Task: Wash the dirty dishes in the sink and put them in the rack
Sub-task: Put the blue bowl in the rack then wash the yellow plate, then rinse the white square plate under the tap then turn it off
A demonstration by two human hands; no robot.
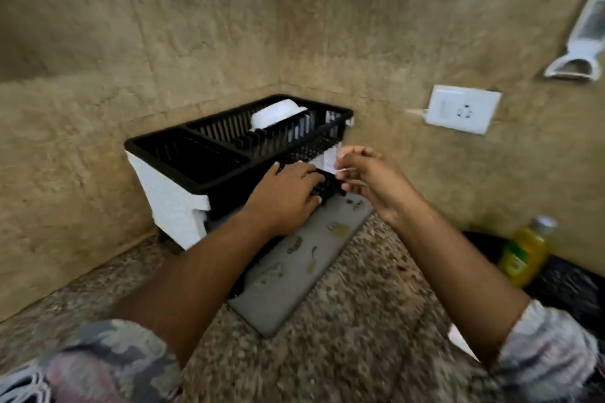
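A black dish rack (209, 154) stands in the corner of the counter, raised on white foam blocks (170, 193). A white bowl (275, 114) lies upside down among its slots at the back right. My left hand (288, 196) lies on the rack's near right corner, with its fingers curled over the black rim. My right hand (363, 173) hovers just to the right of that corner with its fingers loosely curled. Nothing shows plainly in it, and the frame is blurred. The sink is out of view.
A grey mat (294, 275) with small printed figures lies under the rack on the speckled stone counter (360, 353). A yellow bottle (523, 255) stands at the right beside a black bag (569, 288). A white wall socket (461, 109) and a white holder (582, 52) are fixed on the right wall.
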